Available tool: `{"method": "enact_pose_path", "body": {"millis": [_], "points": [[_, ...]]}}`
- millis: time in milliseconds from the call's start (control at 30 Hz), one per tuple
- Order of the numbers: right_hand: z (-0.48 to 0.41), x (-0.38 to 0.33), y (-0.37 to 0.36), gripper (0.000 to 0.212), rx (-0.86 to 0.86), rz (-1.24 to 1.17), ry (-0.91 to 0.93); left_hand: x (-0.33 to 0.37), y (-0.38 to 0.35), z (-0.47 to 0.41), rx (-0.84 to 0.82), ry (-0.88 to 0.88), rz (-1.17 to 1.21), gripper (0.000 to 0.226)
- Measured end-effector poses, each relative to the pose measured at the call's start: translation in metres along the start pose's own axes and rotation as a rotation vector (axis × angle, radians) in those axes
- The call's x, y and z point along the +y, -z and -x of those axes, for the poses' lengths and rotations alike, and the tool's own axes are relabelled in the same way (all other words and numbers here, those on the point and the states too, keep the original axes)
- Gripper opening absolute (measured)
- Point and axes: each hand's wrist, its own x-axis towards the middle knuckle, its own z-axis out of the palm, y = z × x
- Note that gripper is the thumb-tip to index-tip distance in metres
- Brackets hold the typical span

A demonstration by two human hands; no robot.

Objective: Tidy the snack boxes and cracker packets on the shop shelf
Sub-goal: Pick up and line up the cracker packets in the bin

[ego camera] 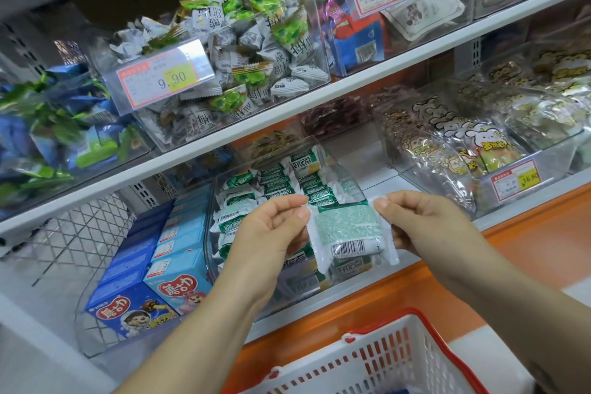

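Note:
A green and white cracker packet [347, 230] hangs in front of a clear plastic bin [348, 182] on the lower shelf. My left hand [271, 227] pinches its left sealed edge and my right hand [415, 217] pinches its right edge, barcode side facing me. Inside the bin stand rows of the same green cracker packets [281, 182]. To the bin's left, light blue snack boxes [179, 249] and dark blue snack boxes [128, 297] line up in another clear tray.
A white and red shopping basket [383, 358] sits below my arms. The upper shelf holds a bin of white and green sweets [230, 51] with price tags. Clear bins of bunny-print snacks [454, 144] stand at right. An orange shelf edge [527, 233] runs in front.

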Motion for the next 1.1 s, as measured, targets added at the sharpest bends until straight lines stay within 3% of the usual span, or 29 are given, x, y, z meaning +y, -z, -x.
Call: {"method": "enact_pose_path", "body": {"millis": [167,267,333,400,500,667,800,900,1000,1100], "points": [[-0.001,0.002,0.001,0.015,0.013,-0.004,-0.016,0.002,-0.001,-0.006,-0.033,-0.001,-0.164,0.021],[-0.003,0.002,0.004,0.015,0.037,-0.028,0.003,0.006,0.002,-0.002,0.003,-0.348,-0.546,0.017],[-0.004,0.002,0.003,0.016,0.028,-0.025,0.010,0.007,0.003,0.004,-0.117,-0.539,-0.758,0.015],[-0.006,0.003,0.001,0.016,0.013,-0.025,0.013,0.000,0.004,0.005,-0.273,-0.613,-0.895,0.036],[-0.007,0.004,-0.005,0.015,-0.016,-0.067,-0.010,-0.006,0.006,0.002,-0.285,-0.678,-0.967,0.045],[-0.016,-0.006,-0.008,0.012,-0.029,0.001,0.079,-0.007,0.013,-0.005,-0.171,-0.619,-0.915,0.026],[-0.036,-0.012,-0.001,0.008,0.060,0.416,0.249,-0.005,0.037,-0.033,0.052,-0.466,-0.905,0.035],[-0.057,-0.005,0.002,0.024,0.030,0.630,0.215,-0.005,0.066,-0.064,0.205,-0.349,-0.981,0.029],[-0.069,0.005,-0.001,0.032,-0.019,0.583,0.134,-0.008,0.091,-0.087,0.246,-0.217,-1.072,0.028],[-0.075,0.014,-0.006,0.031,-0.045,0.505,0.099,-0.011,0.107,-0.094,0.185,-0.124,-1.104,0.032]]}}
